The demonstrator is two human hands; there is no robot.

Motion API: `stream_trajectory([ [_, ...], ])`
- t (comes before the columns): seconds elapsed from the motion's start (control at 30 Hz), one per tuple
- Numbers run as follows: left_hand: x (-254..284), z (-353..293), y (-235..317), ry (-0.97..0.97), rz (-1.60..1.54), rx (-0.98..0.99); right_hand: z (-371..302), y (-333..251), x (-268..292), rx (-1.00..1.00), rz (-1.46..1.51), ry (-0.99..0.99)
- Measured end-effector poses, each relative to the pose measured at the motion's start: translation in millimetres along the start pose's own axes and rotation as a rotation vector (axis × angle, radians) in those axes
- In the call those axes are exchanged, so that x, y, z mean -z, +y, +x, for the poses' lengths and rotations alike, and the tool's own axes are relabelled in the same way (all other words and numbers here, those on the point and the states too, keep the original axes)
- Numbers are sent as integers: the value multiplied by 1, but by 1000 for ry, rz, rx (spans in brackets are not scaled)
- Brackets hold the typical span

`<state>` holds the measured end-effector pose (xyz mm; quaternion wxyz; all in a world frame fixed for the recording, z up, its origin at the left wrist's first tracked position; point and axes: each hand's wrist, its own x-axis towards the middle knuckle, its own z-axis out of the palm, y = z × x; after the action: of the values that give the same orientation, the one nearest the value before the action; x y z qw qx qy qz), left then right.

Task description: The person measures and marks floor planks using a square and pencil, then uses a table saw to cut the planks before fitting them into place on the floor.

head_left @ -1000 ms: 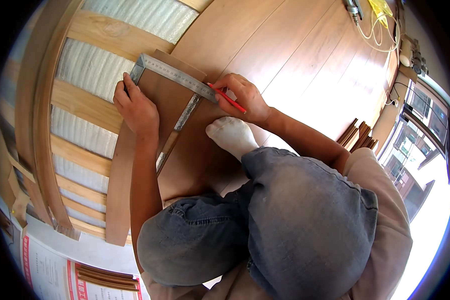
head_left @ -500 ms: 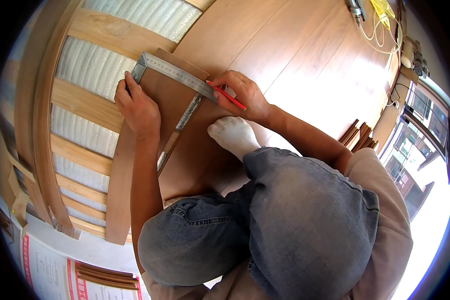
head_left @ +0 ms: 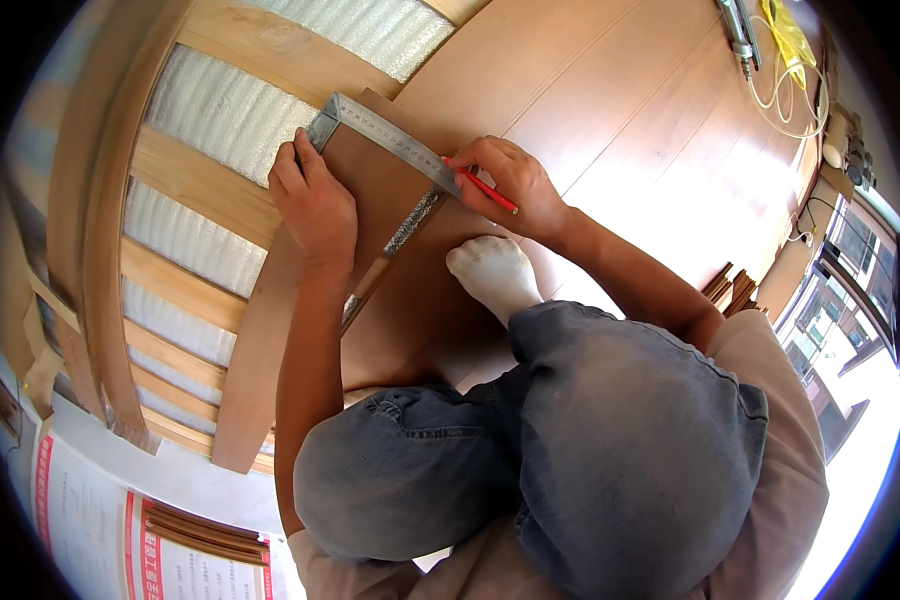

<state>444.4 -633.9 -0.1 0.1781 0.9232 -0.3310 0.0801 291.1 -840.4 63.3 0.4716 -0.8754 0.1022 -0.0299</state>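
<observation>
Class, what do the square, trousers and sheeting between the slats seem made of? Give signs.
Square: probably steel, grey with a dull shine. Trousers: likely denim, matte, faded blue with visible seams. Sheeting: perhaps plastic foam or film, crinkled, whitish and glossy.

I logged: daylight from a dark-framed glass window (head_left: 855,245); white glare on glossy brown wooden floorboards (head_left: 625,135); edges curved.

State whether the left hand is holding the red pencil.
No: the red pencil is in the right hand, while the left hand has its fingers on the metal square.
</observation>
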Motion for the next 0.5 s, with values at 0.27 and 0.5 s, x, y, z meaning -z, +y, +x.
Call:
stream_trajectory([
  [0.27, 0, 0, 3, -41, -27, 35, 92, -4, -32, 149, -64, 59],
  [0.5, 2, 0, -1, -5, -5, 18, 34, -8, 2, 132, -123, -74],
])
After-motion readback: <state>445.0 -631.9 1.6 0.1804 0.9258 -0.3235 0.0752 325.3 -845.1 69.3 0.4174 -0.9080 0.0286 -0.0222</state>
